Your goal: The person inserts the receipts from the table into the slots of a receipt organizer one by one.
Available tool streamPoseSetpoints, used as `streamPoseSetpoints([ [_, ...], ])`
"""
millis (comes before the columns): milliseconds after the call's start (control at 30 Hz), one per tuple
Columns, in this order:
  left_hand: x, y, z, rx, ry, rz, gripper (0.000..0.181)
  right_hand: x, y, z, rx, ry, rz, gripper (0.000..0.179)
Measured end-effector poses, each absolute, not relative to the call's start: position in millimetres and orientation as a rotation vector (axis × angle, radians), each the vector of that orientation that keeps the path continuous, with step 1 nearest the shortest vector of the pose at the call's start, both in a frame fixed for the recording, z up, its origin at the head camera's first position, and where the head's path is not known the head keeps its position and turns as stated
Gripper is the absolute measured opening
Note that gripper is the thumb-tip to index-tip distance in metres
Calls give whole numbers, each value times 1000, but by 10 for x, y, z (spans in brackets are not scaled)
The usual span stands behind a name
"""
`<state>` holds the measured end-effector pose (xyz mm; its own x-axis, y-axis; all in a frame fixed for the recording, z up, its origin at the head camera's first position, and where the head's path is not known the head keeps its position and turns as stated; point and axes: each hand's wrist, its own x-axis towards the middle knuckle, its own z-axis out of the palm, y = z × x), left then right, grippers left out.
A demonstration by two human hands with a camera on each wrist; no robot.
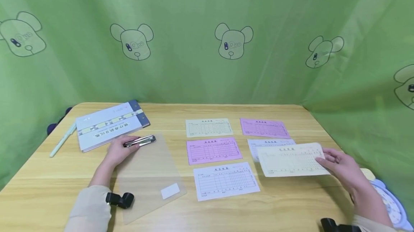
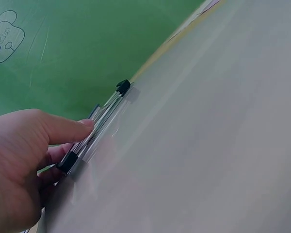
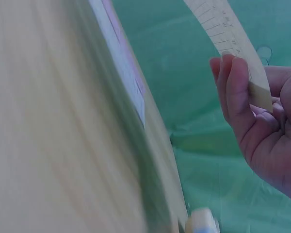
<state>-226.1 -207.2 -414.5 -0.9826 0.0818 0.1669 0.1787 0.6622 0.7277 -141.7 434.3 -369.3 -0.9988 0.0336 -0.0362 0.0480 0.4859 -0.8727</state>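
Note:
My left hand [image 1: 121,149] grips the metal clip [image 1: 139,141] at the top of a clear clipboard [image 1: 145,174], which lies on the table at the left. In the left wrist view the thumb presses on the clip [image 2: 99,124] and the fingers go behind it. A cream printed form [image 1: 291,160] is raised over the table at the right, its right edge pinched by my right hand [image 1: 346,169]. The right wrist view shows that form [image 3: 237,41] between thumb and fingers. It partly covers a white form [image 1: 253,147] behind it.
Other forms lie in the middle: a pale green one [image 1: 208,128], a pink one [image 1: 213,151], a white one [image 1: 226,181] and another pink one [image 1: 264,128]. A blue account book [image 1: 110,126] and a pen [image 1: 63,140] lie at the left. A blue clock [image 1: 392,203] stands beyond the right edge.

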Motion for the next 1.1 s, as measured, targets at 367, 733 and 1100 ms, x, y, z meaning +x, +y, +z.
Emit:
streamPoseSetpoints([
  [367,-2267,-2034,-4210,-215,-2698,-1157,34,-1778,3542,-3331,-65,2707,-1636,64],
  [733,-2253,-2030,-4213,-239,-2662,-1142,31,-2055,2996,-3300,-310,2562,-1889,40],
  [1100,-2244,-2023,-4184,-217,-2686,-1124,32,-2227,2339,-3317,-370,2432,-1834,37],
])
